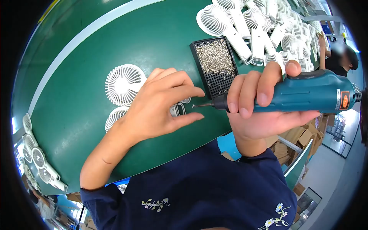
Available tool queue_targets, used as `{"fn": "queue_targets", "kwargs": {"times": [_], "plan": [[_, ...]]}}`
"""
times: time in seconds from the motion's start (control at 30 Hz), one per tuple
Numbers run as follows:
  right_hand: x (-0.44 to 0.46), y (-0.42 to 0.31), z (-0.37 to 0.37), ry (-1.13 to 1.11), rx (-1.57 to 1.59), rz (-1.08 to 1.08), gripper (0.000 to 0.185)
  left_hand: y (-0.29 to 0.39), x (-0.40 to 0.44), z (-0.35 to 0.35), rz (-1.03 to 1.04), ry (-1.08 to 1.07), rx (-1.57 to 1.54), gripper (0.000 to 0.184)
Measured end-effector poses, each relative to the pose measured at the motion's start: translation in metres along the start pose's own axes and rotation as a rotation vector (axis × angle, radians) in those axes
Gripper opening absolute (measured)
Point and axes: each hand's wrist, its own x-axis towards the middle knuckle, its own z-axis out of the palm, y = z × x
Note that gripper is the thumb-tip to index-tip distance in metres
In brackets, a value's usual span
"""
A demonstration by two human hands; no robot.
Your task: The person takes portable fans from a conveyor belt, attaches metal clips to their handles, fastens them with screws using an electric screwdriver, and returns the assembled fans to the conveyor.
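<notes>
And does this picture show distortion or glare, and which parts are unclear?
In the head view, fisheye distortion leaves black corners, and the white strip on the green tabletop looks curved; in the head view, pale glare lies on the tabletop's left part; there too, the black-clothed co-worker is blurred about the head, but the teal electric screwdriver looks fairly sharp.

Screws point(214, 56) in tray point(219, 82) on table point(76, 103), 2 fans point(122, 86) left of tray, fan pile point(257, 20) to its right

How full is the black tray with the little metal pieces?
Partly full: little metal pieces cover the far part of the black tray, but its near end shows bare holes.
</notes>
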Motion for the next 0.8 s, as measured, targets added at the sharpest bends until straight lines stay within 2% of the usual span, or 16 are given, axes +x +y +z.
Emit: {"fn": "queue_targets", "kwargs": {"times": [0.1, 0.33, 0.47, 0.5, 0.53, 0.6, 0.63, 0.8], "plan": [[0.001, 0.001, 0.001, 0.038, -0.007, -0.01, 0.074, -0.006, -0.002, -0.001, 0.077, -0.049, -0.032, 0.019], [0.001, 0.002, 0.005, 0.077, -0.001, -0.022, 0.074, -0.01, -0.004, 0.0, 0.061, 0.007, -0.067, 0.016], [0.0, 0.006, 0.011, 0.104, 0.019, 0.017, 0.08, -0.009, -0.004, -0.004, 0.033, -0.051, -0.02, 0.016], [0.0, 0.011, 0.028, 0.368, 0.111, -0.027, 0.099, -0.007, -0.003, -0.005, 0.025, -0.081, 0.017, 0.017], [-0.004, 0.014, 0.029, 0.39, 0.077, -0.028, 0.099, -0.006, -0.002, -0.004, 0.026, -0.085, 0.025, 0.016], [-0.006, 0.012, 0.017, 0.164, 0.043, 0.028, 0.087, -0.005, 0.002, -0.004, 0.033, -0.097, 0.035, 0.015], [-0.005, 0.011, 0.015, 0.116, 0.047, 0.076, 0.088, -0.005, 0.002, -0.005, 0.034, -0.114, 0.033, 0.015], [0.001, 0.011, 0.02, 0.059, 0.039, 0.298, 0.091, -0.002, -0.001, -0.008, 0.07, -0.127, 0.036, 0.015]]}}
